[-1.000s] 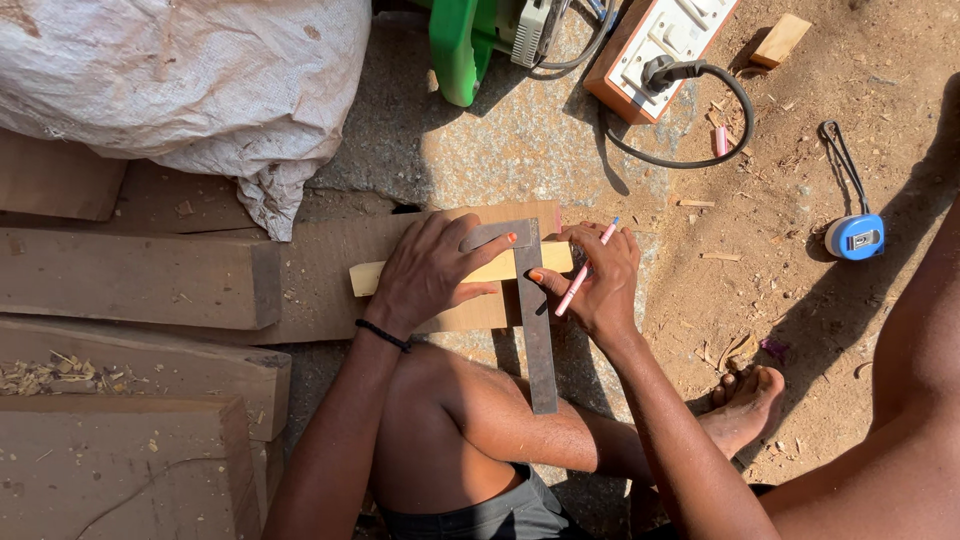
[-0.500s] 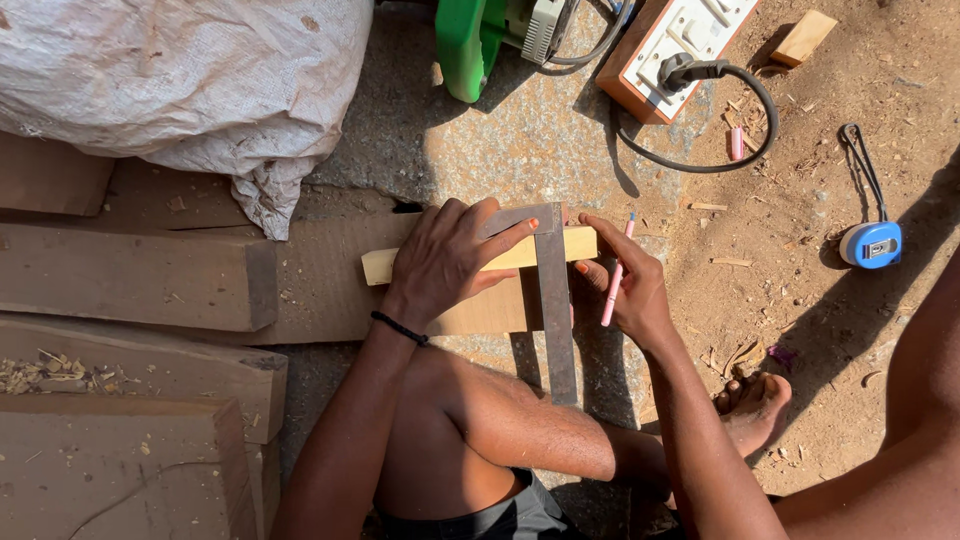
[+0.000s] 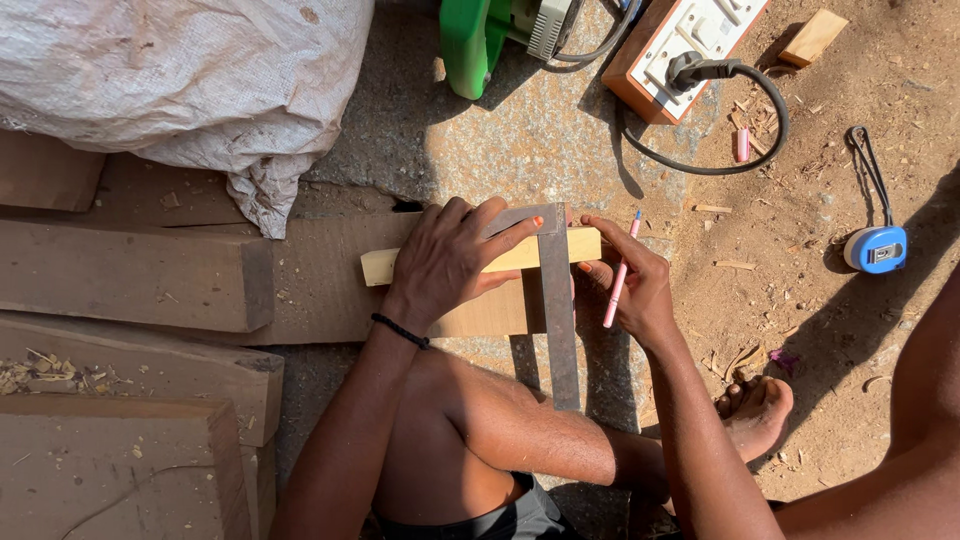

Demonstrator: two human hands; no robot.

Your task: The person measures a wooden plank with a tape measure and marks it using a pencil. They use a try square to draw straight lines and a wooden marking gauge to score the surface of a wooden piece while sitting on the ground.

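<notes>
My left hand [image 3: 450, 262] presses a metal try square [image 3: 558, 300] down onto a small pale wood block [image 3: 380, 266], which lies on a larger brown board [image 3: 320, 290]. The square's long blade runs down toward my knee. My right hand [image 3: 635, 285] rests at the block's right end, just right of the blade, and holds a pink pencil [image 3: 620, 272] with its tip pointing up.
A white sack [image 3: 190, 80] lies at the top left, thick planks [image 3: 130, 275] at the left. A green power tool [image 3: 470, 40], an orange socket box [image 3: 690, 40] with black cable and a blue tape measure [image 3: 875, 248] sit on the dirt. My bare foot [image 3: 755, 410] is at the lower right.
My right hand has pulled the pencil away from the block's face to the right of the blade and turned it upright. My left hand stays pressed on the square.
</notes>
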